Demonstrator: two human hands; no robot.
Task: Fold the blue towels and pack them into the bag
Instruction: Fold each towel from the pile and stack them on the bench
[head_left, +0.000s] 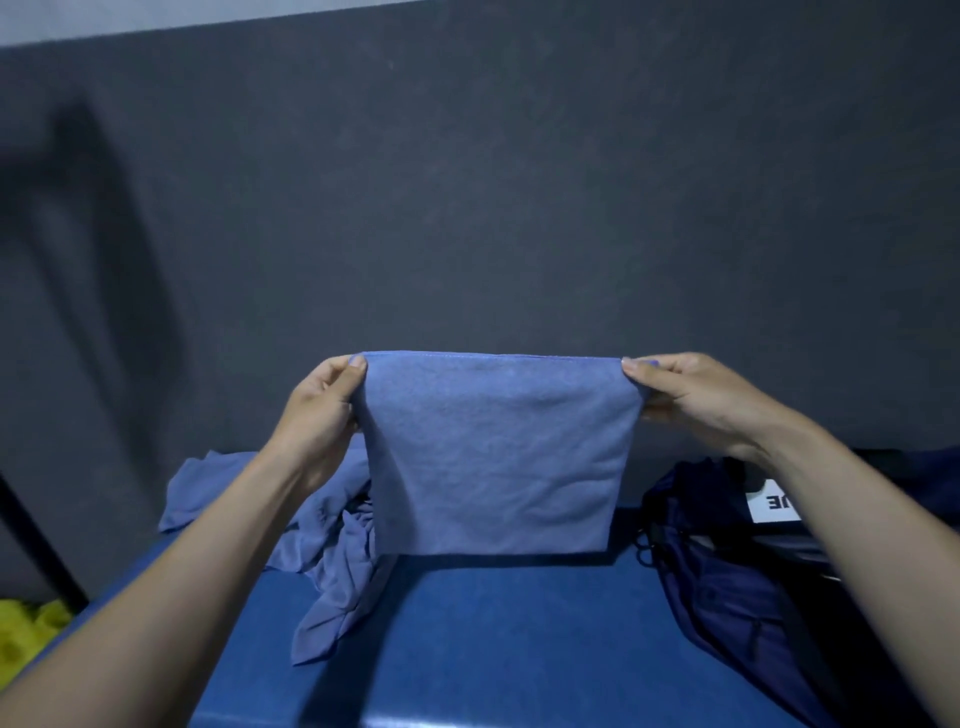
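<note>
One view only — the head camera, worn on the person, looks forward and slightly down with a wide-angle lens. Both forearms enter from the lower corners, so the left hand (322, 410) and right hand (691, 400) sit near the middle of the frame, close to the lens. The blue towel (493, 457) they hold up faces the camera squarely. Below it the blue table (493, 639) runs away from the bottom edge — the grey wall (467, 182) fills the upper half. The dark bag (727, 587) lies at the right edge, partly cut off.
</note>
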